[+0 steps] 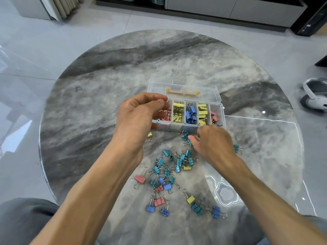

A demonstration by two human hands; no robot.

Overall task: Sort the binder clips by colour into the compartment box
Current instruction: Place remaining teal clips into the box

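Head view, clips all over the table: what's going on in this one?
A person is sorting binder clips by colour into a clear compartment box on a round marble table. The left hand hovers over the box's pink compartment, fingers pinched at a clip's wire handle. The right hand reaches into teal clips just in front of the box. Pink, yellow and blue clips already fill compartments; a mixed pile is unsorted.

Bright, even daylight; white glare streaks on the glossy desk at right; soft shadows; wide-angle bending at the edges.
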